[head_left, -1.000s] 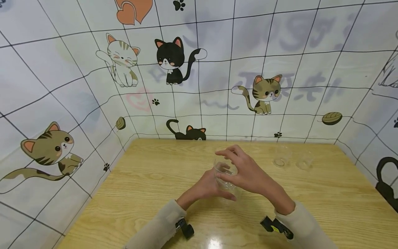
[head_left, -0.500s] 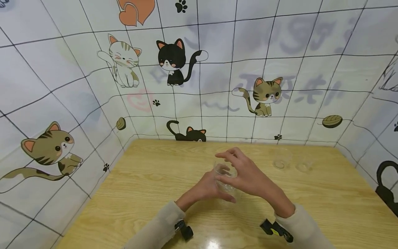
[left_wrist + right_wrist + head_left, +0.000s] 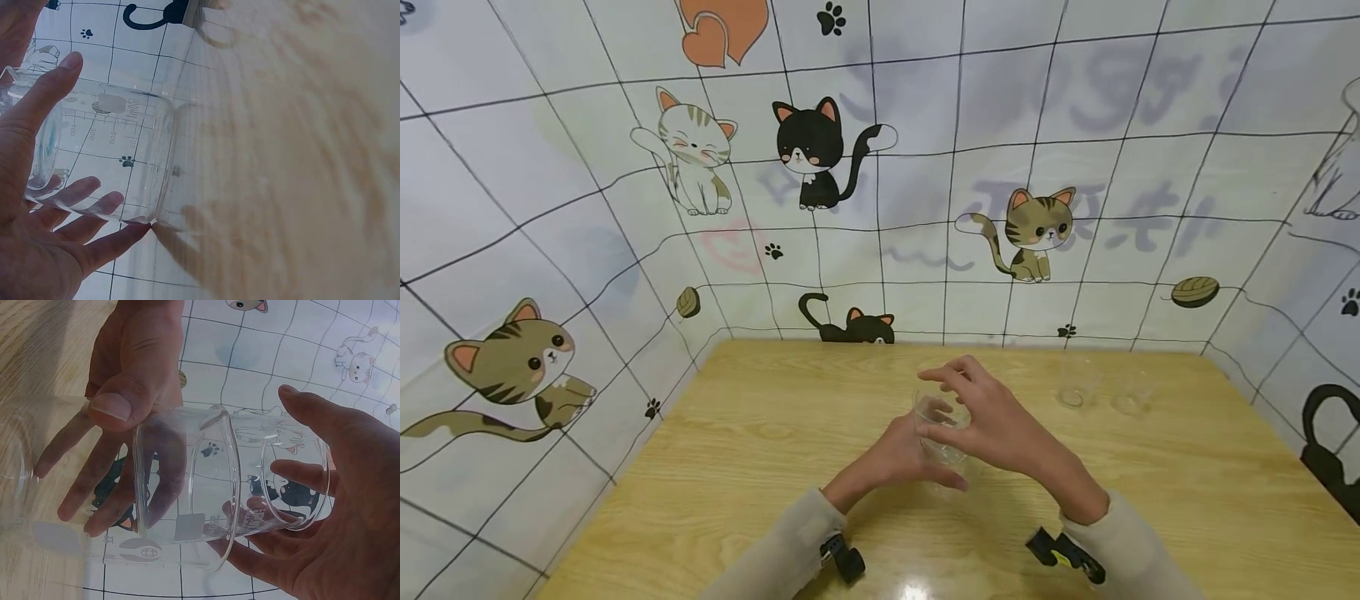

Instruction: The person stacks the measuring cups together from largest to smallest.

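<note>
A large clear beaker [image 3: 140, 140] with printed graduations stands upright on the table. The left hand [image 3: 898, 454] curls round its side, thumb opposite the fingers. In the right wrist view, a smaller clear beaker [image 3: 265, 431] is partly inside the large one, its lower end below the large beaker's rim [image 3: 236, 487]. Above, the right hand [image 3: 1000, 417] holds the smaller beaker's upper part between thumb and fingers. The left wrist view shows the smaller one's round base [image 3: 47, 153] well above the large one's bottom.
Two clear glass vessels, one [image 3: 1075, 392] beside the other [image 3: 1131, 398], stand at the back right of the wooden table [image 3: 760, 400]. Behind and at both sides hangs a white sheet [image 3: 917, 250] with a grid and cat drawings.
The head view has shifted slightly. Both hands keep nearly the same pose around the beakers, with no clear movement of either beaker.
</note>
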Demonstrator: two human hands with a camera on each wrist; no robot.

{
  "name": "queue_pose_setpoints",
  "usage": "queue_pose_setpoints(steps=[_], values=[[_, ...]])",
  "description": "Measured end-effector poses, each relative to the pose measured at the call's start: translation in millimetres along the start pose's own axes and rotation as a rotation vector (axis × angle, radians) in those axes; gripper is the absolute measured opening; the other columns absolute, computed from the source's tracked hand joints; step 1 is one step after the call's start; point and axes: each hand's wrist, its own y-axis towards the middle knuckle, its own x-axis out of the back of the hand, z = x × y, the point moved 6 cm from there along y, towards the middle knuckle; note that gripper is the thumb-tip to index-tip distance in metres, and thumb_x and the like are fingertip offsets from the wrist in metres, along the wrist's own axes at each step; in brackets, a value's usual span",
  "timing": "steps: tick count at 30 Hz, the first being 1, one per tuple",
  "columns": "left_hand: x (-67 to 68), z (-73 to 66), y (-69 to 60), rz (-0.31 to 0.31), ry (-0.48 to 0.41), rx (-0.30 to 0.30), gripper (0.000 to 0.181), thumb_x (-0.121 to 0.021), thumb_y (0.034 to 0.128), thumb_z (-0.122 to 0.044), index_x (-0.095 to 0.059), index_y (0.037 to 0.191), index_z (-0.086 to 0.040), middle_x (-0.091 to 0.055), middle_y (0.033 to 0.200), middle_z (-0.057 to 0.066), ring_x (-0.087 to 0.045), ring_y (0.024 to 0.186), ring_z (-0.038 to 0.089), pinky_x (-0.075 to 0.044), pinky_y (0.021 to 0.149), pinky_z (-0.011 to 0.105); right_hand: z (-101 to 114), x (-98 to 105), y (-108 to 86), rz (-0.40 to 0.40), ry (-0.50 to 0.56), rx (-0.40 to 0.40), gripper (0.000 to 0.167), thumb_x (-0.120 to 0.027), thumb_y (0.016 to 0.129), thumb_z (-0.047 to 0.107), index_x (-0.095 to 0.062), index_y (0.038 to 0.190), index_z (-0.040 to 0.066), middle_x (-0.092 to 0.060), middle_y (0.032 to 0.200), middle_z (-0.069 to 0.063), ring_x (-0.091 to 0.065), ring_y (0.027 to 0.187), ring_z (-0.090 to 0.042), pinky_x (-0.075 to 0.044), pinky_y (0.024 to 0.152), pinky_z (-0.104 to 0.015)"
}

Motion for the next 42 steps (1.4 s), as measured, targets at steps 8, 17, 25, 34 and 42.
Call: queue_pose_setpoints(steps=[8, 17, 25, 34, 42], values=[[0.0, -1.3, 0.6, 0.004, 0.010, -0.013, 0.106, -0.096, 0.0686, -0.050, -0.037, 0.152, -0.022, -0.053, 0.147, 0.002, -0.063, 0.122, 0.016, -0.055, 0.095, 0.029, 0.8, 0.8, -0.3, 0.000, 0.000, -0.001, 0.061, -0.085, 0.087, 0.034, -0.060, 0.141, 0.020, -0.057, 0.127, -0.002, -0.062, 0.105, -0.020, -0.055, 0.085, -0.040], [0.7, -1.5, -0.2, -0.002, 0.007, -0.028, 0.106, -0.096, 0.0691, -0.049, -0.036, 0.153, -0.021, -0.054, 0.147, 0.002, -0.063, 0.123, 0.017, -0.055, 0.096, 0.029, 4.1, 0.7, 0.3, -0.003, 0.003, 0.010, 0.058, -0.084, 0.088, 0.031, -0.061, 0.139, 0.018, -0.057, 0.127, -0.004, -0.063, 0.107, -0.025, -0.054, 0.087, -0.042], [1.3, -0.7, -0.4, 0.000, 0.010, -0.014, 0.106, -0.096, 0.0685, -0.049, -0.035, 0.152, -0.026, -0.054, 0.147, -0.002, -0.063, 0.124, 0.016, -0.055, 0.096, 0.029, 6.3, 0.5, 0.4, -0.006, 0.002, 0.010, 0.059, -0.086, 0.086, 0.030, -0.062, 0.139, 0.016, -0.057, 0.127, -0.007, -0.062, 0.107, -0.024, -0.054, 0.087, -0.043], [1.9, -2.3, -0.9, -0.002, -0.002, -0.004, 0.102, -0.096, 0.0684, -0.049, -0.038, 0.149, -0.026, -0.056, 0.145, -0.003, -0.060, 0.128, 0.016, -0.055, 0.097, 0.030, 6.1, -1.4, 0.5, -0.010, -0.020, 0.022, 0.059, -0.085, 0.086, 0.032, -0.062, 0.138, 0.016, -0.057, 0.126, -0.006, -0.060, 0.106, -0.019, -0.055, 0.086, -0.042], [1.0, -0.1, 0.0, -0.005, -0.037, 0.015, 0.101, -0.098, 0.0665, -0.047, -0.040, 0.147, -0.028, -0.056, 0.143, -0.007, -0.059, 0.128, 0.013, -0.054, 0.099, 0.030, 3.9, -3.4, 0.8, -0.001, -0.009, 0.008, 0.059, -0.085, 0.087, 0.031, -0.062, 0.139, 0.017, -0.057, 0.127, -0.005, -0.061, 0.107, -0.021, -0.055, 0.088, -0.044]])
